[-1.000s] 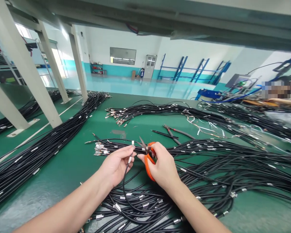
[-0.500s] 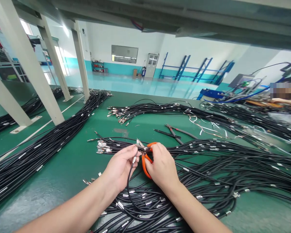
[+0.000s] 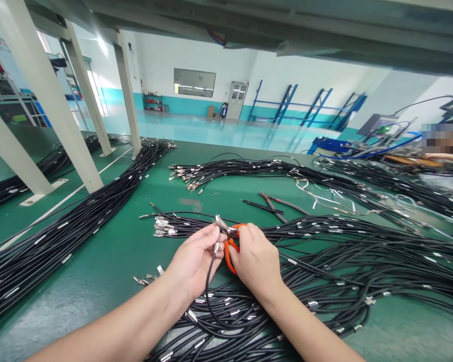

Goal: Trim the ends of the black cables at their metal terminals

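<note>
My left hand (image 3: 196,259) pinches the end of a black cable (image 3: 208,286). A shiny sleeve shows on the cable just below the fingertips, and the cable loops down to the pile underneath. In my right hand (image 3: 258,259) is a pair of orange-handled scissors (image 3: 230,254), their metal blades at the left fingertips and the cable's end. Whether the blades are closed on the cable is hard to see. Behind both hands, a bundle of black cables (image 3: 324,226) ends in silvery terminals (image 3: 164,227). Loose cables with shiny sleeves (image 3: 230,322) lie beneath my forearms.
Beyond my hands lie grey-handled pliers (image 3: 274,206) and a black pen (image 3: 262,206) on the green tabletop (image 3: 109,281). More cable bundles (image 3: 109,201) run left and behind. White posts (image 3: 60,100) stand at left; a beam (image 3: 249,30) crosses overhead. Another person's arm (image 3: 449,157) shows far right.
Both hands, with the cable end and scissors, appear slightly further right, while the whole view has also shifted a little. The hold on each is the same.
</note>
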A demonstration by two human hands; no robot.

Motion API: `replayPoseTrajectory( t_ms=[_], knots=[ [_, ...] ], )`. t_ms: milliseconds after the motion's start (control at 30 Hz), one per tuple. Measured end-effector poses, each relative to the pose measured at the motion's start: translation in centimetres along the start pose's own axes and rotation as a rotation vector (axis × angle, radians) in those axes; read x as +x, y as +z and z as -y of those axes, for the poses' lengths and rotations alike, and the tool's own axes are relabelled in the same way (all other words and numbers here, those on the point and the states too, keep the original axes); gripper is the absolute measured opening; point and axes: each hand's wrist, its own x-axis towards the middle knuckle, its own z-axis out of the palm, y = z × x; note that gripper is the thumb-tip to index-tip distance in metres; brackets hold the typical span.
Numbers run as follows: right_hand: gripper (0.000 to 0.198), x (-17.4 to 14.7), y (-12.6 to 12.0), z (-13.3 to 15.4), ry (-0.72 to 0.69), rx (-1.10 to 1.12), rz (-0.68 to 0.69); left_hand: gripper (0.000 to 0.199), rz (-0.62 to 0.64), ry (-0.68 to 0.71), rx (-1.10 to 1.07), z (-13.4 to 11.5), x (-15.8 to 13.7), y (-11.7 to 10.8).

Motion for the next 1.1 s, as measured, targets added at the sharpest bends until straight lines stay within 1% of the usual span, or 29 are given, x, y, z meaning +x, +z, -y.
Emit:
replayPoseTrajectory(
  t_ms=[367,567,933,1033,1100],
  knots=[
    [0.004,-0.07,0.37,-0.02,-0.005,0.003,-0.017,0.012,-0.015,-0.002,-0.011,-0.03,-0.14,0.31],
    [0.004,-0.26,0.35,-0.01,-0.003,0.003,0.009,0.014,-0.028,-0.005,-0.01,-0.04,-0.12,0.27],
    [0.007,-0.14,0.13,0.14,0.0,-0.001,0.013,0.012,-0.045,-0.022,-0.014,-0.08,-0.34,0.35],
    [0.008,-0.24,0.24,0.16,0.003,0.014,0.033,0.012,-0.067,-0.024,-0.005,-0.07,-0.12,0.15],
    [0.008,-0.19,0.36,-0.01,0.019,0.063,0.071,0.011,-0.074,-0.022,0.014,-0.12,0.15,-0.08]
  ],
)
